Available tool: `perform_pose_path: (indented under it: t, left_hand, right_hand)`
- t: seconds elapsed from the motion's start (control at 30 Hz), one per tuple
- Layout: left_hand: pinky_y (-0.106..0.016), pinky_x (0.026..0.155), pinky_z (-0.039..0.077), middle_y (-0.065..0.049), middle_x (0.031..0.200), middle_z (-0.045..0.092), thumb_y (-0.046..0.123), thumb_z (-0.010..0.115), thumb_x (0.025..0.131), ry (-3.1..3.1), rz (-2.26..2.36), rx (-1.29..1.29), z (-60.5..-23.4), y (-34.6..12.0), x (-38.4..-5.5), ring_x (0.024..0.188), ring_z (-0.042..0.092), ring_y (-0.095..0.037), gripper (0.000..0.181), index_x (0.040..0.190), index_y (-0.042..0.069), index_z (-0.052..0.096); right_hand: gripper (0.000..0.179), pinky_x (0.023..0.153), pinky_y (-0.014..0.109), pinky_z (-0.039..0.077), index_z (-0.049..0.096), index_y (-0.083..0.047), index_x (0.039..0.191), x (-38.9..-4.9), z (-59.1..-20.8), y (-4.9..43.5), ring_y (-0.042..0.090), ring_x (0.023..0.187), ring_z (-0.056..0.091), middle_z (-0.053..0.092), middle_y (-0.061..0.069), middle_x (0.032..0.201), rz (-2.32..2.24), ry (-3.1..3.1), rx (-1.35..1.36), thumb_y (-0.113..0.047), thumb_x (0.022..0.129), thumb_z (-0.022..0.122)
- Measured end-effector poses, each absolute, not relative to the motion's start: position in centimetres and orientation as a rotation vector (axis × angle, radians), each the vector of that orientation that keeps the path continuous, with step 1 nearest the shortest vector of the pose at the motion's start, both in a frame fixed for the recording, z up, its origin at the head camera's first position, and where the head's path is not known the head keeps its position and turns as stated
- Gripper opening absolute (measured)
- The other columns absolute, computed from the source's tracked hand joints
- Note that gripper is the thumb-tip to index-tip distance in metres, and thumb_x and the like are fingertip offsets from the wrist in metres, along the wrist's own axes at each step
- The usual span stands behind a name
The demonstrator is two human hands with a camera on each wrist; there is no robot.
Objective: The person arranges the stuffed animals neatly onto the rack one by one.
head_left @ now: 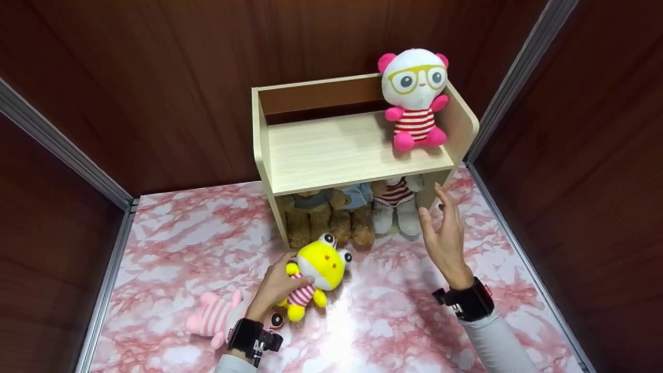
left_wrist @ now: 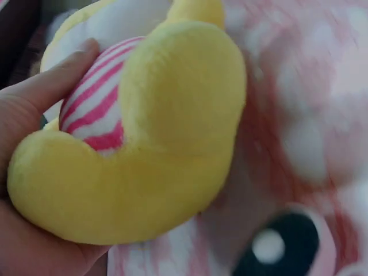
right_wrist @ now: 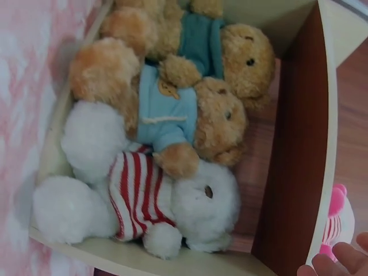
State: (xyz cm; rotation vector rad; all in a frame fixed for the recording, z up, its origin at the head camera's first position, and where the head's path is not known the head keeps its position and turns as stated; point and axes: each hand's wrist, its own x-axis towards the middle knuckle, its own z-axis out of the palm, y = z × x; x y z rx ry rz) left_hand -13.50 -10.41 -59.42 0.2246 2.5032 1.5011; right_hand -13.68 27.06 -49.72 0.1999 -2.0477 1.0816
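My left hand (head_left: 277, 286) grips a yellow frog plush toy (head_left: 322, 263) by its striped body, in front of the shelf. The left wrist view shows the thumb laid across the pink-and-white stripes and the frog's yellow legs (left_wrist: 178, 190) close up. My right hand (head_left: 446, 241) is raised with spread fingers beside the shelf's right front edge, holding nothing. Its fingertips (right_wrist: 345, 256) show at the lower right of the right wrist view. Under my left wrist lies a pink-striped plush toy (head_left: 211, 313), partly hidden by the arm.
A pale two-level wooden shelf (head_left: 331, 155) stands against the dark back panel. A white-and-pink panda plush (head_left: 416, 85) with yellow glasses sits on its top right. Below sit two brown teddy bears (right_wrist: 221, 123) and a white plush (right_wrist: 204, 201) in red stripes. Dark panels enclose the sides.
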Motion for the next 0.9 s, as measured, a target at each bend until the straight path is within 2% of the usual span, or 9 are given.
perform_pose_path:
  t: [0.2, 0.37, 0.53, 0.67, 0.77, 0.9]
  left_hand:
    - [-0.038, 0.086, 0.055, -0.013, 0.118, 0.069, 0.033, 0.089, 0.081, 2.462, 1.660, 0.169, -57.2, -8.5, -12.8, 0.095, 0.064, -0.023, 0.070, 0.139, 0.009, 0.057]
    - [-0.038, 0.087, 0.054, -0.012, 0.119, 0.068, 0.030, 0.089, 0.081, 2.458, 1.772, 0.194, -55.6, -6.6, -12.5, 0.099, 0.063, -0.023, 0.069, 0.138, 0.010, 0.055]
    - [-0.038, 0.087, 0.055, -0.012, 0.121, 0.068, 0.027, 0.090, 0.079, 2.458, 1.876, 0.180, -54.2, -5.0, -12.3, 0.102, 0.064, -0.024, 0.068, 0.134, 0.010, 0.053]
    - [-0.040, 0.093, 0.054, -0.015, 0.123, 0.067, 0.025, 0.090, 0.079, 2.465, 1.948, 0.185, -53.6, -4.0, -12.5, 0.110, 0.064, -0.026, 0.069, 0.132, 0.006, 0.051]
    - [-0.042, 0.098, 0.052, -0.017, 0.125, 0.066, 0.024, 0.090, 0.078, 2.454, 2.002, 0.182, -53.2, -3.3, -12.7, 0.115, 0.064, -0.028, 0.070, 0.131, 0.004, 0.050]
    - [-0.043, 0.098, 0.053, -0.017, 0.124, 0.067, 0.024, 0.091, 0.078, 2.439, 2.062, 0.171, -52.9, -2.4, -12.8, 0.114, 0.064, -0.029, 0.071, 0.130, 0.004, 0.048]
  right_hand:
    - [0.055, 0.100, 0.029, 0.043, 0.051, 0.004, 0.146, -13.2, -50.9, 26.1, 0.032, 0.125, 0.054, 0.054, 0.020, 0.147, 1.122, -2.078, 0.245, 0.005, 0.094, 0.068]
    - [0.054, 0.104, 0.026, 0.043, 0.051, 0.007, 0.144, -12.5, -51.9, 24.8, 0.037, 0.126, 0.054, 0.056, 0.023, 0.143, 1.169, -2.107, 0.252, 0.009, 0.092, 0.068]
    - [0.048, 0.104, 0.021, 0.043, 0.051, 0.016, 0.137, -11.4, -52.2, 22.7, 0.046, 0.121, 0.056, 0.058, 0.032, 0.135, 1.244, -2.120, 0.293, 0.016, 0.090, 0.065]
    - [0.043, 0.100, 0.022, 0.048, 0.054, 0.018, 0.134, -9.9, -51.3, 20.9, 0.041, 0.114, 0.060, 0.060, 0.034, 0.130, 1.341, -2.143, 0.330, 0.015, 0.092, 0.064]
    - [0.038, 0.096, 0.022, 0.050, 0.058, 0.016, 0.131, -9.1, -51.1, 19.9, 0.033, 0.108, 0.065, 0.064, 0.032, 0.126, 1.409, -2.163, 0.356, 0.013, 0.093, 0.064]
    - [0.033, 0.093, 0.021, 0.053, 0.062, 0.012, 0.128, -8.6, -51.1, 19.0, 0.028, 0.106, 0.068, 0.069, 0.025, 0.121, 1.535, -2.190, 0.381, 0.010, 0.095, 0.064]
